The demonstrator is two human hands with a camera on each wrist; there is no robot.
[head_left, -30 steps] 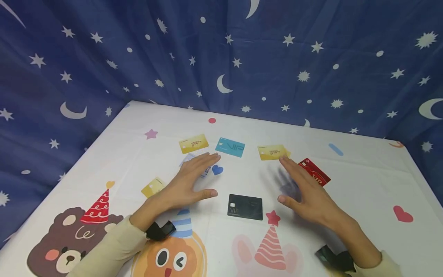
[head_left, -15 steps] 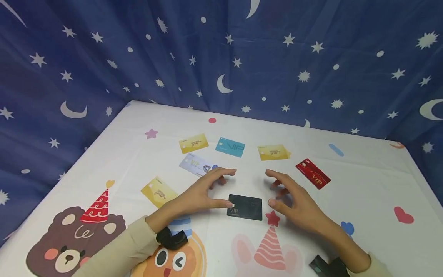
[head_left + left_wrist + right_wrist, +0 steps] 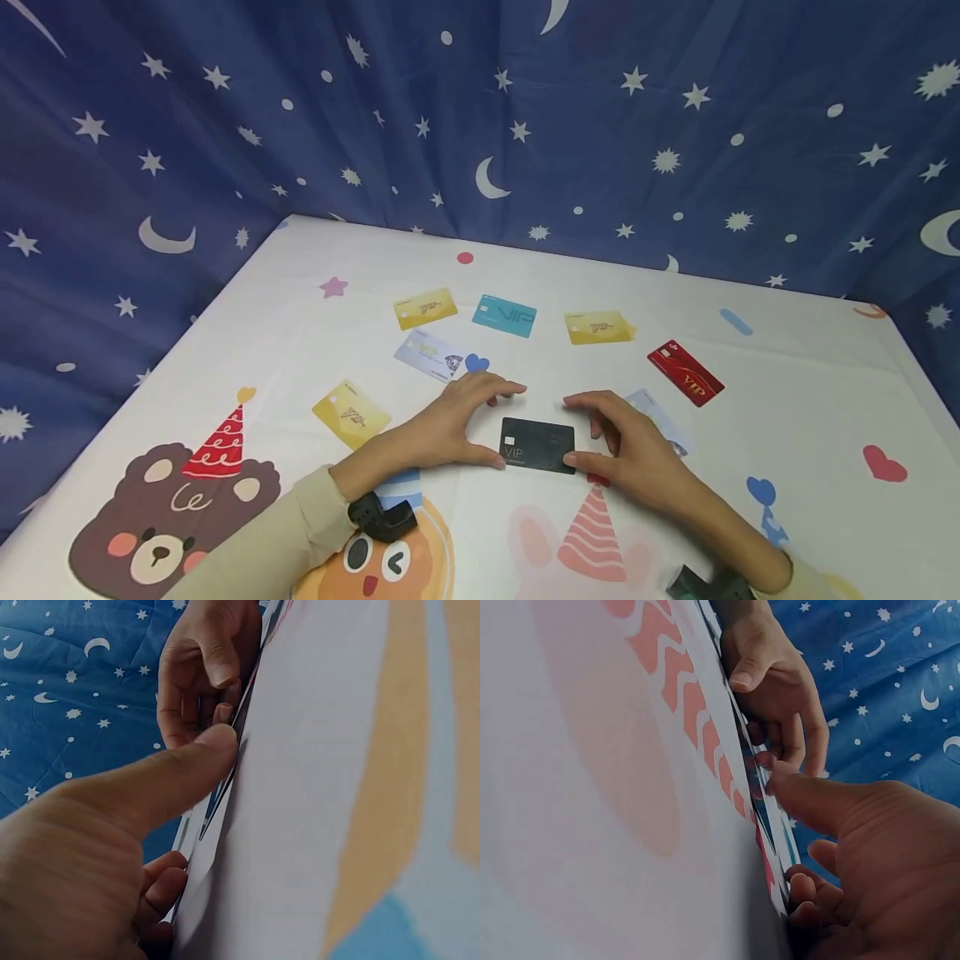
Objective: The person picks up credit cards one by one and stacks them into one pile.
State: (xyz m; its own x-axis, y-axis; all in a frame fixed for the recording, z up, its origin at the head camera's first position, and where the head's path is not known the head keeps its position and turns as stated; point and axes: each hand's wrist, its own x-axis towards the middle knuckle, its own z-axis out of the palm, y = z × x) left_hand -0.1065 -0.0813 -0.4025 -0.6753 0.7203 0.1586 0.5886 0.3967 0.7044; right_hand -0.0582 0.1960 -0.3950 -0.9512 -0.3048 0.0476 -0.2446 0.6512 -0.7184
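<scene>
Leftward went the bare right hand [image 3: 636, 452], thumb reaching the flat, black rectangular plastic VIP card [image 3: 537, 442] near centre. Like the bare left hand [image 3: 456, 423], it gripped nothing, fingers loosely bent; uneven thumb pressure could have skidded the card sideways.

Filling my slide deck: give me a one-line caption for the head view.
Left hand and right hand flank a black card on printed cloth, other cards around.
</scene>
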